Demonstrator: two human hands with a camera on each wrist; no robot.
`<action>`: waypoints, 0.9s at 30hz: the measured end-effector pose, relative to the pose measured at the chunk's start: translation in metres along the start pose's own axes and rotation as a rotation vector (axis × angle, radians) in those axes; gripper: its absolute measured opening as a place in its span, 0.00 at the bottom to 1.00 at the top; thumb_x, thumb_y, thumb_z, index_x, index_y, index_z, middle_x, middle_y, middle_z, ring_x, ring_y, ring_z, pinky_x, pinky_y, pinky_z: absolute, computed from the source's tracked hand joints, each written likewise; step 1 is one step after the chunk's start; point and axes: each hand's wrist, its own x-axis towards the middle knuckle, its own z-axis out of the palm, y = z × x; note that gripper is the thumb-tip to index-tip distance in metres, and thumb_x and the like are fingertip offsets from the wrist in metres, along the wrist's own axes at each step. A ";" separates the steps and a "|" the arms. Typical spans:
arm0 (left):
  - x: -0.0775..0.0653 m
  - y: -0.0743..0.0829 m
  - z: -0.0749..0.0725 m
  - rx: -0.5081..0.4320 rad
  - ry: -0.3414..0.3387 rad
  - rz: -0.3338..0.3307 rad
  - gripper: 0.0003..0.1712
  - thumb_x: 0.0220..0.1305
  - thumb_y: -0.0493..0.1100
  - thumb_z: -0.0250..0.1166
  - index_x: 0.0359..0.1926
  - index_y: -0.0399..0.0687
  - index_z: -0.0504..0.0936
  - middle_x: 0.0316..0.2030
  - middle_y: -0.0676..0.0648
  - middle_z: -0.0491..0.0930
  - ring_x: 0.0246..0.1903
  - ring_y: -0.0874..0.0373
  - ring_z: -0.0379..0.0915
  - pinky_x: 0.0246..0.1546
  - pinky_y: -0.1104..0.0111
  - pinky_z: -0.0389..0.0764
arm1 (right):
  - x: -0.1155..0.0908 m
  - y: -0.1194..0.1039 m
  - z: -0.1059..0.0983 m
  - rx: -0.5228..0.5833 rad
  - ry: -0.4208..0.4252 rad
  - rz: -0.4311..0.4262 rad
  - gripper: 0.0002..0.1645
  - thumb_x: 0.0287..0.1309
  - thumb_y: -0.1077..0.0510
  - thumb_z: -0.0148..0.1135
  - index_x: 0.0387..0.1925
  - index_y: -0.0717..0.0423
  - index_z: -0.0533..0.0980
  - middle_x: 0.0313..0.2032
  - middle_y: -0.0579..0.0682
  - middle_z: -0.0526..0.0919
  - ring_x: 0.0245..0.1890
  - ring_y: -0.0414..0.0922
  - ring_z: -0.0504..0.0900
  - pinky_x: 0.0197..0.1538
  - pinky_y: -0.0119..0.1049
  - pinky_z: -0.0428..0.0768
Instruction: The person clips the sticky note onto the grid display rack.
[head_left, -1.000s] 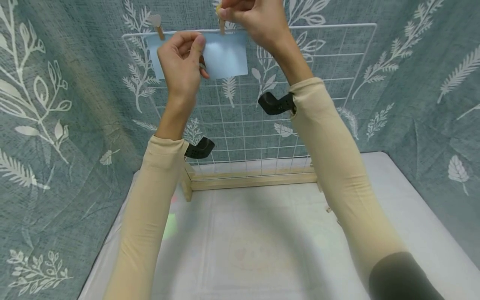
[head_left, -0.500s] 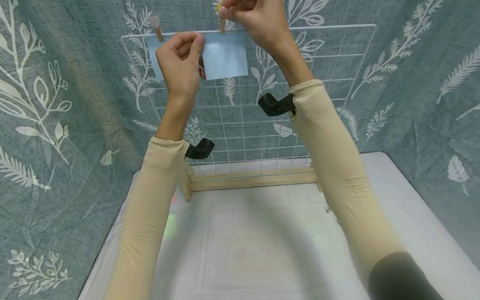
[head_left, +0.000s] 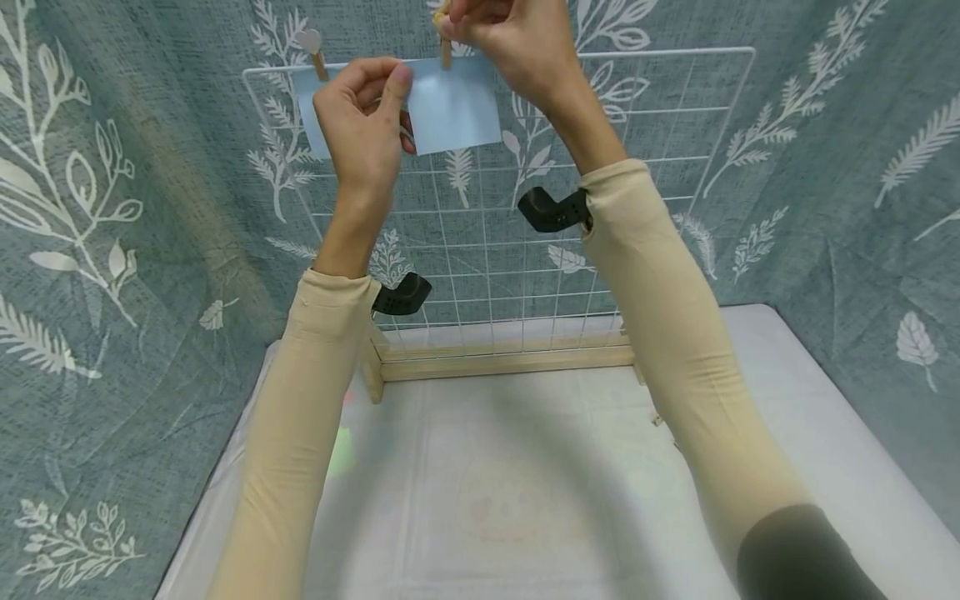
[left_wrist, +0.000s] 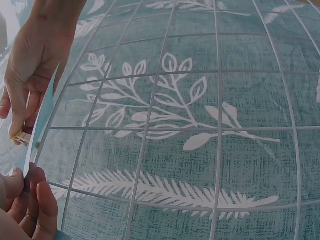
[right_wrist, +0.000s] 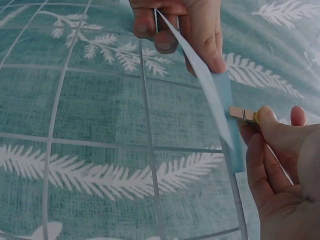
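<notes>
Paper, a light blue sheet (head_left: 459, 108), hangs at the top edge of a white wire grid (head_left: 675, 52), left of the middle, with its right side tilted slightly up. The left hand (head_left: 363, 125) pinches its left edge between thumb and fingers, while the right hand (head_left: 525, 50) pinches a yellow-topped clothespin (head_left: 447, 55) whose wooden end overlaps the sheet's upper edge (whether it bites there, I cannot tell). Another blue piece (head_left: 311, 117) hangs near the grid's top left corner, under a heart-topped clothespin (head_left: 320, 67). A wooden base (head_left: 510, 364) carries the grid near the far edge of the worktop (head_left: 757, 358); toward the worktop's left edge, beside the sleeve, lies a green slip (head_left: 342, 452).
</notes>
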 end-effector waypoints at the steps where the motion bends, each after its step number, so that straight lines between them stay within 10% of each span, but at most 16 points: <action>1: 0.000 0.000 0.000 0.012 0.004 0.000 0.08 0.65 0.36 0.65 0.37 0.33 0.84 0.28 0.46 0.84 0.12 0.60 0.67 0.10 0.74 0.70 | 0.000 0.000 0.000 -0.019 -0.003 -0.002 0.02 0.63 0.66 0.63 0.36 0.61 0.81 0.39 0.56 0.84 0.43 0.43 0.84 0.52 0.27 0.80; 27: 0.001 -0.005 0.002 0.020 0.010 0.006 0.06 0.65 0.36 0.65 0.35 0.36 0.85 0.29 0.44 0.84 0.08 0.62 0.63 0.10 0.73 0.69 | 0.001 0.004 -0.001 0.045 -0.016 -0.047 0.11 0.63 0.69 0.61 0.25 0.56 0.77 0.34 0.50 0.82 0.42 0.44 0.84 0.52 0.29 0.81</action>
